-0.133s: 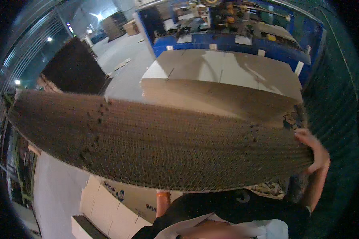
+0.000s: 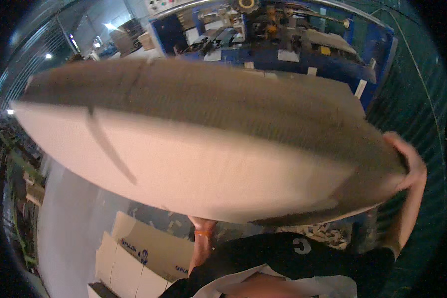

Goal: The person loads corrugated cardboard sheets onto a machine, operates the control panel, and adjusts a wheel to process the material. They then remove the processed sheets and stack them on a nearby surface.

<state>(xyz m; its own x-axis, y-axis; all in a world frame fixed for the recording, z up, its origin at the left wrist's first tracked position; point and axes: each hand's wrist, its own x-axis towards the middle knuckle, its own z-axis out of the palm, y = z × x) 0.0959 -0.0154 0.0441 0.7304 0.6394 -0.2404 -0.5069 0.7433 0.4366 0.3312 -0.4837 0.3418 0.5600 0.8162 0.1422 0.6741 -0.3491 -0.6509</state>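
Cardboard stack (image 2: pixel 198 144), flat sheets bundled thick, fills the middle of the view, raised in front of your chest and tilted so its pale face and grey corrugated edge both show. Your right hand (image 2: pixel 407 166) wraps the stack's right end, fingers curled over the edge. Your left hand is hidden beneath the stack; only the forearm with an orange wristband (image 2: pixel 202 232) shows, so its grip cannot be told. The bundle appears lifted clear and not yet set down. White printed cartons (image 2: pixel 134 253) lie on the floor below; a blue machine (image 2: pixel 283 44) stands beyond.
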